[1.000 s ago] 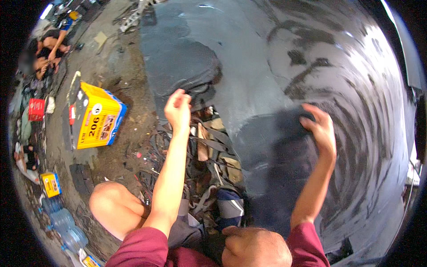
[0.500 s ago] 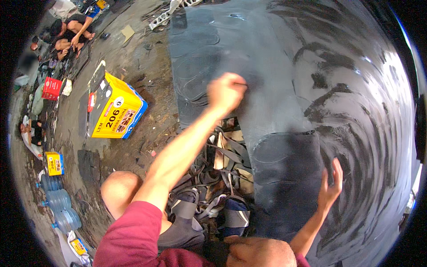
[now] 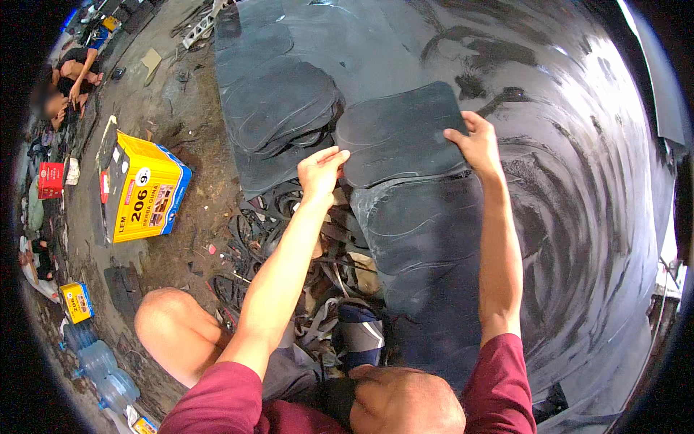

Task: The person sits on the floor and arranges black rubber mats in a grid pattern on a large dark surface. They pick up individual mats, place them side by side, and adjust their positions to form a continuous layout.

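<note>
At 1 o'clock from the centre of the view, a flat, dark-grey, rubber-looking panel with rounded corners [image 3: 405,134] is spanning the space between 2 bare hands. The left hand [image 3: 318,177], at 11 o'clock, is pinching the panel's left edge, thumb and forefinger nearly meeting. The right hand [image 3: 475,145], at 2 o'clock, is holding the right edge, its thumb lying on the top face. Neither grip is gaping wider than the thin edge seems to need.

The step in hand appears to be a 2-handed positioning of the panel; whether its underside is touching anything is not showing. The next move seems to be calling for both hands working together, keeping the panel flat.

At 6 o'clock from it, a dark, round-ended piece [image 3: 426,217] is lying close by; at 9 o'clock, a layered stack of dark, rounded pieces [image 3: 278,108] is resting. A yellow-and-blue, box-shaped container [image 3: 148,188] is standing at the view's 9 o'clock.
</note>
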The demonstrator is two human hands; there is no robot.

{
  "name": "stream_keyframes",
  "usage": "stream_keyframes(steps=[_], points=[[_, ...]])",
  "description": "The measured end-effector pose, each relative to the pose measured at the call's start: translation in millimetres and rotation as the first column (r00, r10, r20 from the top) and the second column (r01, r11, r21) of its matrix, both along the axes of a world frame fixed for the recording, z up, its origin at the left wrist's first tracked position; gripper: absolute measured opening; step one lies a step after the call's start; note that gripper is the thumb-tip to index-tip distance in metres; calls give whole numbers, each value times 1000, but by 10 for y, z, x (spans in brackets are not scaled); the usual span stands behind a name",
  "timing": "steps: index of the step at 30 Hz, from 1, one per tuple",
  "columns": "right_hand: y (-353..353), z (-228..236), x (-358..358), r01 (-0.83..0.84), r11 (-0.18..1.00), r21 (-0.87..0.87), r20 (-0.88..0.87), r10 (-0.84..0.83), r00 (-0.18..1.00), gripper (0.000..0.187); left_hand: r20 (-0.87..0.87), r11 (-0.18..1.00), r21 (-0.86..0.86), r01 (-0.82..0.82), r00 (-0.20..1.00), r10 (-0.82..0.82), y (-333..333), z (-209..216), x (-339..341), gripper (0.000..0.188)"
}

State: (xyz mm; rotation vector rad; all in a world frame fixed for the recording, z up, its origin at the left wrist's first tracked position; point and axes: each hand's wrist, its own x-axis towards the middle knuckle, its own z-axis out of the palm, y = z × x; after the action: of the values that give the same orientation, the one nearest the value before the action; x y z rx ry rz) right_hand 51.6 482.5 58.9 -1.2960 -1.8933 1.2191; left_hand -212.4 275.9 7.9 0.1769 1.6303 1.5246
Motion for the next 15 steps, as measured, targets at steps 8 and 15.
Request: stream_keyframes(steps=[8,15], points=[[-64,-349,-94,34,999,28,50,-36,998,46,-63,993,-120,12,998,-20,-130,-379,-37,36],[-162,-200,-184,49,999,21,204,-53,977,51,-118,990,-143,9,993,-26,-154,-408,-24,35]])
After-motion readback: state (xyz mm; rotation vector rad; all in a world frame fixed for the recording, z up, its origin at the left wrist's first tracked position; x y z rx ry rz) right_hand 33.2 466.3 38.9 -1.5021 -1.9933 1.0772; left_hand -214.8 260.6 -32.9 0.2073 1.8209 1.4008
